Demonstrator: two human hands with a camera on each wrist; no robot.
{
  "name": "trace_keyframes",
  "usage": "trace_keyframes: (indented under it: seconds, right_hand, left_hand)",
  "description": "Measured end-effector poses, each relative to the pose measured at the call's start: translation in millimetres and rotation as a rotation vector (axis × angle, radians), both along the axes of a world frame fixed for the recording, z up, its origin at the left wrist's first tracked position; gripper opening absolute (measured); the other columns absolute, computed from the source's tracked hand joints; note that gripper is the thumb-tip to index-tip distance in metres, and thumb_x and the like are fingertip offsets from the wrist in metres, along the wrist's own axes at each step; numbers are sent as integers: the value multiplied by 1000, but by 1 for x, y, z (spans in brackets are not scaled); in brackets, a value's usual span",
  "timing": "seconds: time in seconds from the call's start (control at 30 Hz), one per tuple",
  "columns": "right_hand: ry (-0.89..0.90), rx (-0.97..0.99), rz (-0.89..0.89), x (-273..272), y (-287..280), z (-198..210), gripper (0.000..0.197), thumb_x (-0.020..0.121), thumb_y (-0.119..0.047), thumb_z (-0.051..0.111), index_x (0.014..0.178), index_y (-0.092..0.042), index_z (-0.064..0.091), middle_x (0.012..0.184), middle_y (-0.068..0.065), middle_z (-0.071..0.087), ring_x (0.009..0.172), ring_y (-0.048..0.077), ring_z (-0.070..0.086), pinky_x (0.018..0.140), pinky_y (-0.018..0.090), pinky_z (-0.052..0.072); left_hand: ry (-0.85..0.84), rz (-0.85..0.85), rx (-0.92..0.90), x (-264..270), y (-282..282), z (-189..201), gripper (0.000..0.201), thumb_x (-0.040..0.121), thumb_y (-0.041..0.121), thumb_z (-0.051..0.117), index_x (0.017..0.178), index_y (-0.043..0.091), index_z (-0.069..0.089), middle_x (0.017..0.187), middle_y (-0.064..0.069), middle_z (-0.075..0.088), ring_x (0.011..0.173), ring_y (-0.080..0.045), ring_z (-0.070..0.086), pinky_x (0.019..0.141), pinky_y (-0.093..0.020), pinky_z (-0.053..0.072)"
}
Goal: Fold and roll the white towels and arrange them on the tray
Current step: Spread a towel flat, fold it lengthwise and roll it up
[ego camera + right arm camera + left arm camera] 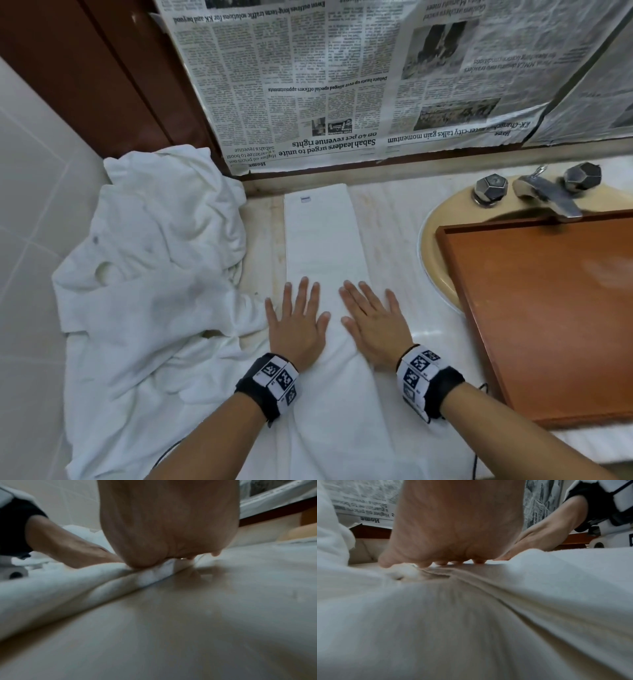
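1. You are pressing your left hand (297, 325) and right hand (373, 325) flat, fingers spread, side by side on a long folded towel (325, 240) lying on the table (394, 212).
2. A wooden tray (548, 308) is sitting to your right, crumpled towels (154, 257) to your left.

newspaper (342, 78) on wall | marble counter (394, 219) | sink (435, 260) | faucet (548, 195)

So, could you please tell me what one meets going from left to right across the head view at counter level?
Towel pile → folded towel, with the left hand then the right hand pressing flat on it → sink → tray.
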State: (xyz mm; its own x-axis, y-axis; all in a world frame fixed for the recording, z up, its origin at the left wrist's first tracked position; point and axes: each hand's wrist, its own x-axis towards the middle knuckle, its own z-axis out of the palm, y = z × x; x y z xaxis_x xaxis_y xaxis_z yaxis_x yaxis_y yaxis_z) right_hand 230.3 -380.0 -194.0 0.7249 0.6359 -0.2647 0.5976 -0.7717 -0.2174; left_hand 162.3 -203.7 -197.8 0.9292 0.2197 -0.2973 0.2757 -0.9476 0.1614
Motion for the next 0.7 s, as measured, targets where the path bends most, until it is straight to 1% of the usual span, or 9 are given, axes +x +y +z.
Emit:
trace_keyframes:
  seconds: [0.1, 0.13, 0.2, 0.3, 0.4, 0.47, 0.53, 0.63, 0.7]
  right_hand:
    - [-14, -41, -3, 24, -1, 3, 76, 90, -57, -21, 157, -27, -3, 158, -17, -16, 151, 8, -5, 118, 52, -4]
    - [-13, -57, -6, 34, -1, 4, 76, 89, -58, -22, 157, -28, -7, 157, -18, -19, 150, 8, -9, 118, 51, -7]
    - [0, -63, -7, 55, 0, 4, 78, 86, -59, -23, 156, -29, -11, 155, -19, -23, 149, 6, -12, 117, 50, -10]
    - [2, -72, 28, 86, 0, 4, 78, 84, -62, -24, 155, -32, -13, 157, -20, -21, 149, 5, -12, 117, 51, -10]
    - [43, -83, 24, 110, 0, 7, 60, 99, -55, -2, 156, -35, -8, 160, -22, -15, 150, 4, -10, 117, 55, -7]
    - [17, -88, -5, 112, 1, 9, 57, 104, -49, 7, 158, -31, -1, 163, -19, -6, 151, 5, -4, 118, 53, -5]
    - [-39, -12, -67, 99, 0, 12, 65, 99, -48, 2, 158, -23, 14, 164, -11, 10, 151, 11, 7, 119, 51, 3]
    - [-109, 153, -85, 58, -8, 9, 63, 99, -43, 15, 150, -16, 39, 157, -3, 36, 147, 19, 29, 116, 51, 22]
    - [-97, 159, -59, 31, -8, 5, 57, 101, -41, 21, 147, -17, 45, 154, -3, 41, 143, 20, 37, 112, 52, 29]
  left_hand:
    - [33, -13, -8, 22, 3, 5, 78, 89, 58, -10, 159, 25, 0, 166, 7, -7, 154, -24, -3, 117, -61, -8]
    - [44, 1, -15, 30, 3, 5, 81, 84, 58, -17, 158, 25, -10, 165, 8, -17, 153, -21, -12, 117, -60, -12]
    - [32, 30, -38, 48, 4, 6, 79, 84, 58, -20, 156, 26, -17, 163, 11, -24, 152, -20, -19, 118, -59, -12]
    - [15, 45, -55, 67, 11, 6, 65, 100, 57, -2, 157, 30, -16, 163, 14, -23, 152, -20, -17, 119, -60, -10]
    - [-3, 58, -51, 81, 18, 7, 63, 103, 56, 8, 157, 32, -13, 164, 16, -19, 153, -19, -13, 119, -61, -8]
    - [0, 67, -66, 84, 21, 8, 62, 104, 54, 9, 158, 31, -12, 164, 16, -17, 153, -19, -12, 119, -62, -6]
    - [-35, 98, -126, 75, 20, 11, 61, 106, 49, 13, 159, 26, -5, 166, 13, -13, 153, -19, -10, 120, -61, -3]
    - [-126, 81, -222, 42, 6, 18, 67, 99, 51, 6, 160, 23, 7, 167, 8, -3, 154, -19, -4, 121, -56, 2]
    - [-91, 32, -236, 19, -9, 15, 75, 91, 54, -5, 160, 27, 7, 167, 10, -4, 154, -17, -7, 121, -55, 1]
